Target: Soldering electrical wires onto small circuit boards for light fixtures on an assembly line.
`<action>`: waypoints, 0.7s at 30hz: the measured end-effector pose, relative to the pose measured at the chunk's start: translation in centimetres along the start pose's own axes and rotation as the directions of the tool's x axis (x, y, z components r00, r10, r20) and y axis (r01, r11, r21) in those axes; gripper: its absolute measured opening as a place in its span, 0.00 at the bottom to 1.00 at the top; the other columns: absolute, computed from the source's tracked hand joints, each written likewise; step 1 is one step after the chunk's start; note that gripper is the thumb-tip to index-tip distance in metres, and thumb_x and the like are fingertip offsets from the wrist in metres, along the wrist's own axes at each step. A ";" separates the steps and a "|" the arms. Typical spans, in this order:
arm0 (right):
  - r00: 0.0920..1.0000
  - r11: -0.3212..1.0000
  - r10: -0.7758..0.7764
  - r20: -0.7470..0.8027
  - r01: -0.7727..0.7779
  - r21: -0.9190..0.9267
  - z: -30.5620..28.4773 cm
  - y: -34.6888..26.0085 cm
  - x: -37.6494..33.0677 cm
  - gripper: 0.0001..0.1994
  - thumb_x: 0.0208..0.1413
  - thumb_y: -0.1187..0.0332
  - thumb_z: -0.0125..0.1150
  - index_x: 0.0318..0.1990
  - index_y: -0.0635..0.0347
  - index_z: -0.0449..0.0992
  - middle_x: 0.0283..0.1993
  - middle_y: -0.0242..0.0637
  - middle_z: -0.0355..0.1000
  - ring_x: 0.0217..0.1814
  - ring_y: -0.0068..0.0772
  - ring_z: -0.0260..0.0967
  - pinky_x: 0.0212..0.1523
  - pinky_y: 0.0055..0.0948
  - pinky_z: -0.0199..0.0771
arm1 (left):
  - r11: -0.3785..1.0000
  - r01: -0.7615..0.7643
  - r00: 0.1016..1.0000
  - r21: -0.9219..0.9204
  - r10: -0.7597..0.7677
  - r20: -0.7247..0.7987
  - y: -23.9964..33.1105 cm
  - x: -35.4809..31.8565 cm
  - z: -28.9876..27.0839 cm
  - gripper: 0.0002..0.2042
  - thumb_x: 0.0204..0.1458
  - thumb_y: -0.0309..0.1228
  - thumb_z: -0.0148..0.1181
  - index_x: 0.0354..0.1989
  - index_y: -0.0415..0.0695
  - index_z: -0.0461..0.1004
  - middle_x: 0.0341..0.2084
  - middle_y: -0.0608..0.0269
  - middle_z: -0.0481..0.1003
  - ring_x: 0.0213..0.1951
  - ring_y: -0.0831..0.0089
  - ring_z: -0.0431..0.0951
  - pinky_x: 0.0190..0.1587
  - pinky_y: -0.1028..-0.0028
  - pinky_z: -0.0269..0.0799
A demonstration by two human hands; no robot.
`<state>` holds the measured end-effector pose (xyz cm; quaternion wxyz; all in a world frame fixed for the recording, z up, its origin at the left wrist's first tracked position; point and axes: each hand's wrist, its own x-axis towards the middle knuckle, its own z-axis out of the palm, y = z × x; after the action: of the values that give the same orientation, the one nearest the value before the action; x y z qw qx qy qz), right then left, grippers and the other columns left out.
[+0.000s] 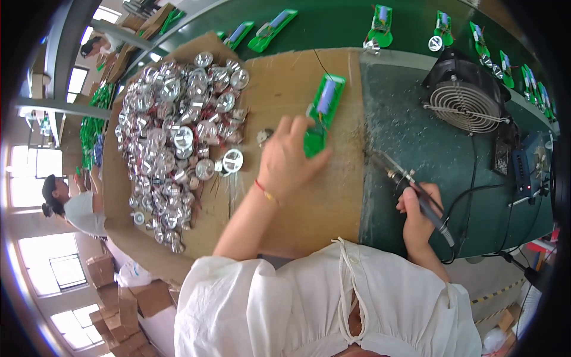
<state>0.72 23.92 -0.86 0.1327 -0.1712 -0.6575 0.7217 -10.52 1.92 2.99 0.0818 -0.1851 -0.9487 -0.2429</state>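
On the cardboard sheet (339,196) in front of me lies a long green plastic housing (336,89), tilted, with a blue-purple cylindrical cell (327,95) and thin wires in it. My left hand (286,156) is at the housing's near end, thumb on its right side and fingers at its left edge; the fingertips are slightly blurred. A small silvery part (264,137) lies beside its knuckles. My right hand (421,211) grips a soldering iron (429,213), tip pointing up and left over the green mat, with a thin metal tube alongside it.
A large heap of silvery lamp reflectors (172,137) with wires fills a cardboard tray at left. Several green housings (273,30) line the far belt. A black fan with a round grille (464,107) and a blue powered box (523,172) stand at right. Two people work farther left.
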 end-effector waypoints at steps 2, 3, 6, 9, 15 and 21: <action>0.999 0.999 -0.052 0.012 0.052 0.001 0.3 -0.1 -0.1 0.07 0.49 0.74 0.56 0.31 0.67 0.66 0.22 0.36 0.67 0.19 0.20 0.64 0.22 0.17 0.65 | 0.979 0.158 0.987 -0.126 -0.155 0.028 1.2 -4.0 -1.2 0.21 0.34 0.41 0.66 0.36 0.44 0.68 0.30 0.57 0.69 0.28 0.61 0.73 0.28 0.67 0.70; 0.998 0.998 -0.069 0.012 0.068 0.008 0.5 0.1 -0.1 0.07 0.49 0.74 0.56 0.31 0.67 0.66 0.21 0.36 0.67 0.19 0.20 0.63 0.22 0.17 0.65 | 0.936 0.282 0.959 -0.213 -0.280 0.038 1.5 -5.2 -2.3 0.21 0.34 0.41 0.67 0.34 0.44 0.69 0.29 0.60 0.69 0.27 0.66 0.72 0.26 0.70 0.69; 0.996 0.996 -0.083 -0.008 0.083 -0.012 0.7 0.3 -0.4 0.07 0.49 0.73 0.56 0.32 0.67 0.66 0.21 0.36 0.67 0.19 0.19 0.63 0.21 0.16 0.64 | 0.954 0.294 0.934 -0.062 -0.301 -0.194 -2.1 -7.0 -3.4 0.14 0.37 0.31 0.63 0.35 0.45 0.71 0.32 0.62 0.70 0.28 0.68 0.72 0.26 0.72 0.68; 0.992 0.992 -0.122 -0.018 0.122 -0.008 0.0 0.8 -0.6 0.07 0.49 0.72 0.57 0.32 0.66 0.67 0.22 0.36 0.68 0.19 0.19 0.63 0.20 0.15 0.63 | 0.921 -0.058 0.960 0.386 0.157 -0.230 -4.1 -5.8 -4.1 0.13 0.40 0.24 0.54 0.38 0.48 0.72 0.40 0.61 0.68 0.43 0.63 0.69 0.41 0.66 0.66; 0.991 0.991 -0.135 -0.008 0.135 -0.011 1.0 0.2 -2.5 0.06 0.50 0.72 0.55 0.31 0.64 0.67 0.21 0.35 0.67 0.19 0.19 0.62 0.19 0.15 0.59 | 0.810 -0.219 0.957 0.545 0.288 -0.043 -6.1 -4.5 -1.3 0.05 0.43 0.30 0.53 0.30 0.49 0.73 0.37 0.65 0.71 0.52 0.66 0.63 0.54 0.58 0.53; 0.984 0.986 -0.164 0.067 0.161 0.037 0.8 -0.6 -3.9 0.08 0.48 0.74 0.57 0.32 0.66 0.66 0.22 0.37 0.67 0.19 0.20 0.64 0.21 0.17 0.65 | 0.879 0.214 0.963 -0.427 -0.263 -0.059 -2.6 -6.6 -0.9 0.04 0.43 0.27 0.56 0.25 0.40 0.73 0.19 0.61 0.74 0.23 0.71 0.75 0.28 0.75 0.68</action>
<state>3.90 21.60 0.07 0.1708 -0.0895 -0.6620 0.7242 -5.44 -2.67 1.02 0.0643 -0.0658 -0.8841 -0.4581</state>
